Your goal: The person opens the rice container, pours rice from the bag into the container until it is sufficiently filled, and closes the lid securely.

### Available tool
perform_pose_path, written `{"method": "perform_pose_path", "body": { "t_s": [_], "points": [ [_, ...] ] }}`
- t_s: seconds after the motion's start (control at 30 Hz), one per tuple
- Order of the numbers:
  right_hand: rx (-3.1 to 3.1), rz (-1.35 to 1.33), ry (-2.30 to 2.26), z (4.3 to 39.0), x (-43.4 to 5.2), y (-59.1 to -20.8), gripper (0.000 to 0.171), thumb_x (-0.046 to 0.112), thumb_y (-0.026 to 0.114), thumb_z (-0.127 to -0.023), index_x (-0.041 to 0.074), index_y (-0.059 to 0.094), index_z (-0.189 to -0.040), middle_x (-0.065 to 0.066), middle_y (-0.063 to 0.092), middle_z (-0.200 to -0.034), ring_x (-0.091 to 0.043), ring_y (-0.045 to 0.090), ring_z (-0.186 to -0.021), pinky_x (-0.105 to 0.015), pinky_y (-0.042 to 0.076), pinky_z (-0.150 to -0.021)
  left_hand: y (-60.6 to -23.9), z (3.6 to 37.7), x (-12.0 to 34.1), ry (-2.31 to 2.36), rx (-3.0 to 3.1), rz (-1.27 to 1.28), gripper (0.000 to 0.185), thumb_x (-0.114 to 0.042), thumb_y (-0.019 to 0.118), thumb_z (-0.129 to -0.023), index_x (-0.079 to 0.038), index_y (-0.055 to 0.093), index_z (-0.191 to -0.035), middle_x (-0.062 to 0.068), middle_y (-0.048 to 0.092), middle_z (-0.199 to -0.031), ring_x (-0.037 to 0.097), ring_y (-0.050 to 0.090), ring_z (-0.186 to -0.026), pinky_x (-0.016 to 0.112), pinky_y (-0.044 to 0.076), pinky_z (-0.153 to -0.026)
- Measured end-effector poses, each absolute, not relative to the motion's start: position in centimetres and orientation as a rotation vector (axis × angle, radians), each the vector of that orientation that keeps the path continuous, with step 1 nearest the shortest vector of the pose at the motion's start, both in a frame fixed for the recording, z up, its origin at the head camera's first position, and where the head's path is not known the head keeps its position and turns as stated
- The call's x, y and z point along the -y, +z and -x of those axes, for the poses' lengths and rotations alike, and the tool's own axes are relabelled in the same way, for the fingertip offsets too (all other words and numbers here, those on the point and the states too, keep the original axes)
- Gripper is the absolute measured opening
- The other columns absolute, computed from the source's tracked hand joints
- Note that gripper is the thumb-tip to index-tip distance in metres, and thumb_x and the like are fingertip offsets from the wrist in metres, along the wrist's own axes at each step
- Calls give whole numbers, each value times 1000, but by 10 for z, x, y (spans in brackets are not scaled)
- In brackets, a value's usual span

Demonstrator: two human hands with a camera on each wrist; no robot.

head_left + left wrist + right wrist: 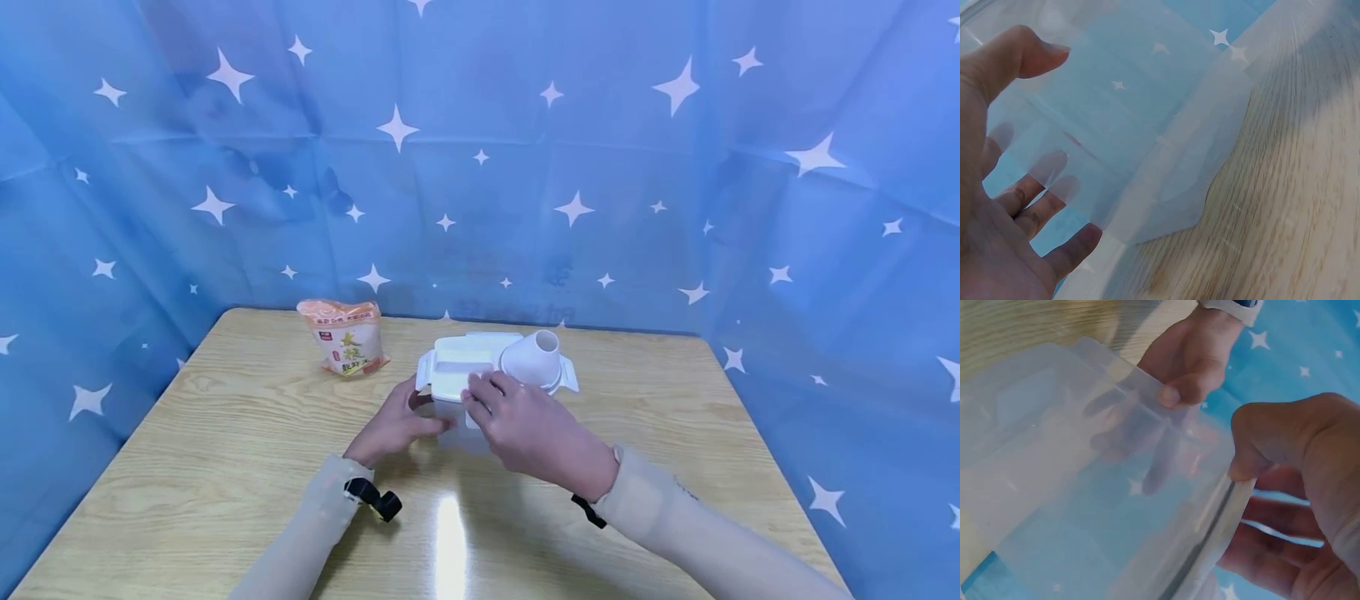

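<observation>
A translucent plastic storage container with a white lid stands on the table. At the lid's right sits a white cup-like piece, narrow end up. My left hand grips the container's left side, thumb in front; in the left wrist view its fingers show partly through the plastic wall. Over the front edge of the lid is my right hand. In the right wrist view its thumb presses under the lid's rim while the other fingers lie across the top, pinching it.
An orange and white printed bag stands at the back left of the wooden table, left of the container. A blue curtain with white stars hangs behind the table and along both sides.
</observation>
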State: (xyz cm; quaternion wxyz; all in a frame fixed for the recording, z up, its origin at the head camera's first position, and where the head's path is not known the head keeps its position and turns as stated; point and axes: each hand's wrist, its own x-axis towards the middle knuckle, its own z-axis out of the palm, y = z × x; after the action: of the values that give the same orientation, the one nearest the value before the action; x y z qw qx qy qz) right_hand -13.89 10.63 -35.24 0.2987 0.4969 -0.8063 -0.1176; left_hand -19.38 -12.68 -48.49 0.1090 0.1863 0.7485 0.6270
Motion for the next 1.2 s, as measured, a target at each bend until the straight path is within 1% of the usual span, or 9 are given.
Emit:
{"method": "perform_pose_path", "body": {
  "t_s": [0.07, 0.17, 0.27, 0.5, 0.67, 0.77, 0.87, 1.0, 1.2],
  "points": [
    [2147, -1337, -275, 139, -106, -350, 30, 13, 77, -79, 5, 76, -107, -10, 72, -108, -24, 70, -101, -28, 64, -72, -484, 193, 129, 1841, -2207, -544, 74, -15, 81, -84, -22, 46, -149, 4, 54, -148, 35, 52, -138, 54, 48, -112],
    [2157, -1353, -272, 139, -106, -347, 27, 12, 75, -79, 6, 77, -105, -8, 72, -104, -23, 68, -99, -26, 63, -68, -483, 193, 129, 1842, -2194, -547, 74, -14, 81, -84, -23, 46, -150, 4, 53, -149, 35, 51, -140, 54, 47, -113],
    [2164, -1363, -267, 139, -106, -345, 27, 13, 74, -79, 6, 76, -105, -8, 72, -103, -24, 68, -99, -26, 63, -69, -484, 193, 129, 1848, -2185, -550, 75, -14, 81, -85, -24, 46, -150, 4, 53, -150, 35, 50, -141, 56, 45, -115],
    [2220, -1378, -167, 141, -111, -343, 40, 15, 77, -72, 7, 74, -110, -11, 70, -110, -25, 69, -97, -28, 63, -66, -485, 194, 129, 1833, -2184, -547, 76, -18, 82, -85, -25, 44, -150, 3, 52, -151, 35, 48, -143, 58, 40, -119],
    [2269, -1379, -60, 143, -115, -344, 45, 16, 79, -70, 10, 72, -114, -9, 71, -115, -26, 70, -96, -31, 62, -67, -485, 194, 128, 1822, -2195, -517, 78, -19, 82, -84, -28, 43, -151, 1, 51, -152, 35, 45, -145, 59, 38, -120],
    [2328, -1371, -32, 144, -117, -342, 47, 19, 82, -71, 12, 72, -117, -8, 71, -118, -26, 69, -99, -32, 62, -71, -485, 195, 128, 1823, -2196, -506, 78, -19, 82, -84, -28, 43, -151, 0, 50, -153, 34, 44, -146, 59, 38, -120],
    [2395, -1374, 9, 143, -118, -337, 44, 21, 82, -75, 13, 72, -118, -8, 71, -121, -26, 68, -103, -32, 62, -73, -485, 195, 127, 1831, -2186, -482, 78, -19, 82, -83, -30, 44, -150, -1, 50, -152, 33, 44, -147, 57, 38, -121],
    [2451, -1403, 127, 144, -118, -330, 38, 18, 80, -80, 12, 71, -117, -7, 70, -122, -23, 67, -103, -31, 62, -76, -485, 195, 127, 1823, -2190, -458, 81, -20, 84, -82, -31, 43, -151, 0, 49, -154, 33, 44, -147, 57, 37, -121],
    [2446, -1443, 255, 150, -119, -323, 42, 14, 79, -83, 8, 67, -123, -7, 68, -127, -22, 66, -113, -31, 61, -87, -484, 196, 128, 1817, -2185, -464, 87, -20, 84, -82, -33, 38, -154, 1, 46, -155, 34, 42, -148, 58, 35, -122]
  ]
}}
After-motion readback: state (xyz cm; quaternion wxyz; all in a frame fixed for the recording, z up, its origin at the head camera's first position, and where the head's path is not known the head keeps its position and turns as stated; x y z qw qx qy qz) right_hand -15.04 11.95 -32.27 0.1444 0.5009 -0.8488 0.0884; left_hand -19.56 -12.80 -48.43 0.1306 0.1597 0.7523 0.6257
